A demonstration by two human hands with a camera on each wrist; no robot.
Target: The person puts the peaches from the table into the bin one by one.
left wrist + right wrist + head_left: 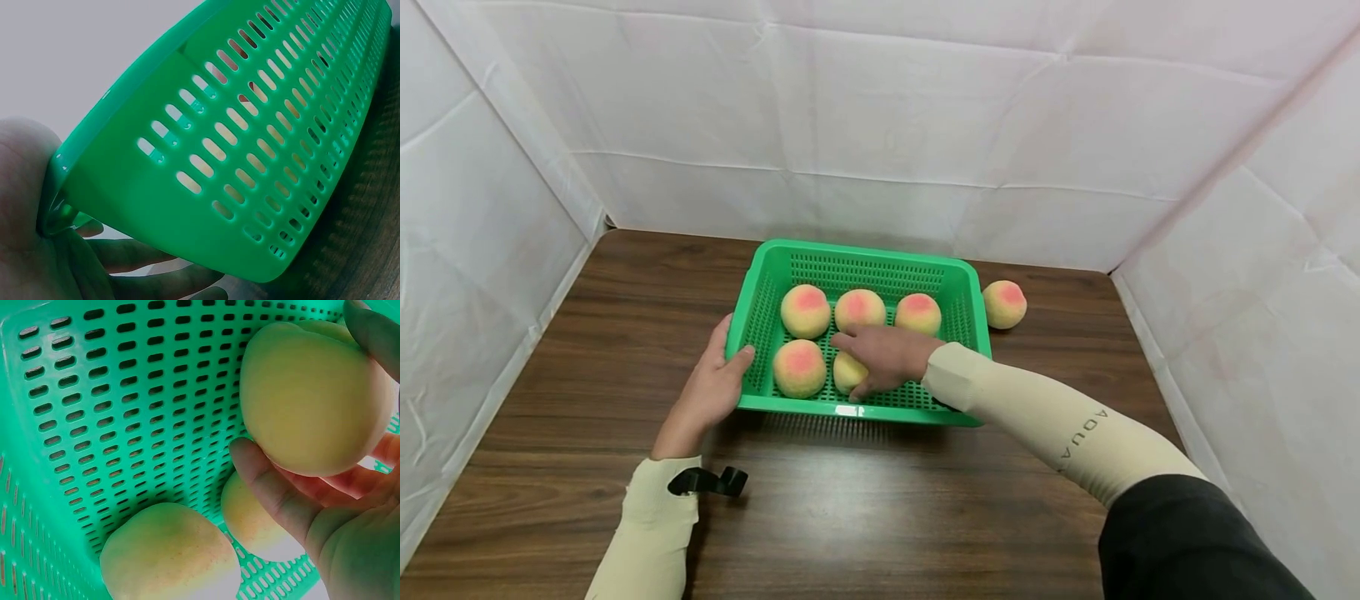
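Note:
A green plastic basket (880, 253) with slotted walls holds several yellow peaches with pink tops. My left hand (717, 382) grips its left rim, thumb on the inner side and fingers outside beneath the lip, as the left wrist view shows. Inside the basket, my right hand (891, 354) holds a peach (846, 372) in the front row, partly hidden by the hand. Seen from the right wrist, thumb and fingers curl round this peach (312, 400). A front-left peach (799, 368) sits beside it, and three more line the back row, the middle one a peach (860, 308) close behind my fingers.
One loose peach (1004, 304) lies on the table just outside the basket's right end. The brown wooden table (850, 517) is enclosed by white cloth walls (880, 108) at the back and sides. A black strap (707, 481) circles my left wrist.

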